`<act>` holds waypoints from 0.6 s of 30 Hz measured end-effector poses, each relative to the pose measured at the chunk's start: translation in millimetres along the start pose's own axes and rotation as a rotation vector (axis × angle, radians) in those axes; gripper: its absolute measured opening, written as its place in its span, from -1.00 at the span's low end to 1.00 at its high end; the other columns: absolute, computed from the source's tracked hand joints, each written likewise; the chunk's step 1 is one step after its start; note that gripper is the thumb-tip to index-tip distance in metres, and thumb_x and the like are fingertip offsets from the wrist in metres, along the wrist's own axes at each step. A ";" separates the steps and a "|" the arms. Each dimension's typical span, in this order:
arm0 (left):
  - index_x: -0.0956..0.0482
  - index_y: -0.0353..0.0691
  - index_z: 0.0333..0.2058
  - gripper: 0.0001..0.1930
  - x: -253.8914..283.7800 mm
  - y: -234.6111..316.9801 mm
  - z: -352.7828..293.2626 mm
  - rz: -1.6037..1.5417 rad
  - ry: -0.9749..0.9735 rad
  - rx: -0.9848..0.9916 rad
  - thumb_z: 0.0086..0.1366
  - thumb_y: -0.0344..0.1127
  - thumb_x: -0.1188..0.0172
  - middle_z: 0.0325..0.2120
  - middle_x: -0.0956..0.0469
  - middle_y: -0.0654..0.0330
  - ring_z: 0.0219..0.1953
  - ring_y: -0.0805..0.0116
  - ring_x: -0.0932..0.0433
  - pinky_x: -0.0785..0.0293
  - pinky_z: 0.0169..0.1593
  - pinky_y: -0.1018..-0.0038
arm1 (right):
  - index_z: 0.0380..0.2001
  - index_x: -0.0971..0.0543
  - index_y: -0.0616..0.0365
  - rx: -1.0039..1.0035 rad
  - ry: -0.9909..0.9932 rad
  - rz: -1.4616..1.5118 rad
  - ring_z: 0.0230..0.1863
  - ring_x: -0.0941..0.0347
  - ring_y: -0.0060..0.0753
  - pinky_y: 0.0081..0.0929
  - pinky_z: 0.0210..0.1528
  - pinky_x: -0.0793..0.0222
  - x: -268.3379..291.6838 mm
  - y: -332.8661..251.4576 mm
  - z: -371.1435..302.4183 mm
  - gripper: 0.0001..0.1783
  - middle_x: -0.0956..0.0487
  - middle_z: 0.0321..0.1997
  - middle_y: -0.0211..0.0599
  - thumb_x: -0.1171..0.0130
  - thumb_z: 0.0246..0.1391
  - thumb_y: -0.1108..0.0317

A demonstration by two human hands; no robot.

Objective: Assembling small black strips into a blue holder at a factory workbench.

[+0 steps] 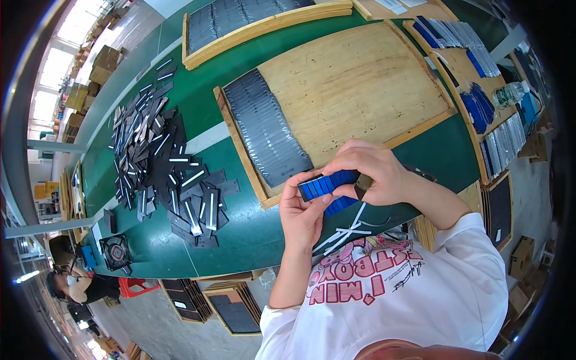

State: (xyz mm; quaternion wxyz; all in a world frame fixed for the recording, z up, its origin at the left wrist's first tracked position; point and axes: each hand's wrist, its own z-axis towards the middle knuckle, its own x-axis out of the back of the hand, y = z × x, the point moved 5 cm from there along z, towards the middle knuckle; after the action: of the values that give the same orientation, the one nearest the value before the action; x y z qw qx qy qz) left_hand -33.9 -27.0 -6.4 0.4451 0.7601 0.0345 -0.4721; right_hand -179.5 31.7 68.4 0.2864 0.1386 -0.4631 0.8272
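green workbench, bright windows, grey floor

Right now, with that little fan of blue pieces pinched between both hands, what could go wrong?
1. The blue pieces are held only at their ends by the left hand and right hand, so one might slip out and drop.
2. They are held over the edge of the green table, so a dropped piece might fall to the floor.
3. A stray piece might land in the pile of black pieces.
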 end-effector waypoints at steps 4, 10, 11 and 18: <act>-0.37 -0.34 -0.02 -0.58 0.6 -0.4 0.2 -0.013 -0.025 0.019 0.14 -0.78 -0.13 0.01 -0.44 -0.02 0.02 0.20 -0.51 -0.57 0.06 0.27 | -0.12 -0.52 0.07 0.017 0.009 -0.041 -0.20 -0.51 -0.24 -0.36 -0.23 -0.49 -0.9 -0.1 -1.1 -0.41 -0.59 -0.20 -0.38 -0.34 -0.38 0.57; -0.37 -0.34 -0.01 -0.57 3.3 -2.7 0.8 -0.014 -0.028 0.031 0.14 -0.78 -0.12 0.00 -0.44 -0.01 0.02 0.19 -0.51 -0.57 0.07 0.27 | -0.11 -0.52 0.07 0.016 -0.027 -0.090 -0.20 -0.51 -0.23 -0.36 -0.26 -0.49 -3.3 0.3 -1.0 -0.41 -0.57 -0.22 -0.36 -0.34 -0.38 0.56; -0.37 -0.34 -0.01 -0.57 3.5 -3.0 0.8 -0.014 -0.025 0.031 0.14 -0.78 -0.12 0.00 -0.44 -0.01 0.02 0.19 -0.51 -0.57 0.07 0.27 | -0.11 -0.52 0.06 0.010 -0.021 -0.102 -0.20 -0.51 -0.23 -0.35 -0.26 -0.49 -3.6 -0.2 -1.4 -0.41 -0.57 -0.23 -0.37 -0.34 -0.37 0.55; -0.30 -0.30 -0.02 -0.58 0.7 2.5 2.8 -0.033 -0.052 -0.016 0.17 -0.75 -0.12 0.03 -0.44 -0.16 0.04 0.11 -0.51 -0.53 0.10 0.24 | -0.03 -0.48 0.11 -0.254 0.001 0.004 -0.11 -0.47 -0.42 -0.56 -0.28 -0.40 6.4 11.8 -0.8 -0.41 -0.56 -0.01 -0.40 -0.42 -0.23 0.48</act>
State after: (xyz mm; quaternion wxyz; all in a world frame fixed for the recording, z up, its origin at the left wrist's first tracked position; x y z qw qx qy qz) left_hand -34.3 -30.8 -5.7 0.4440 0.7434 0.0393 -0.4987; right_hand -191.7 29.8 63.1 0.3003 0.0999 -0.5645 0.7624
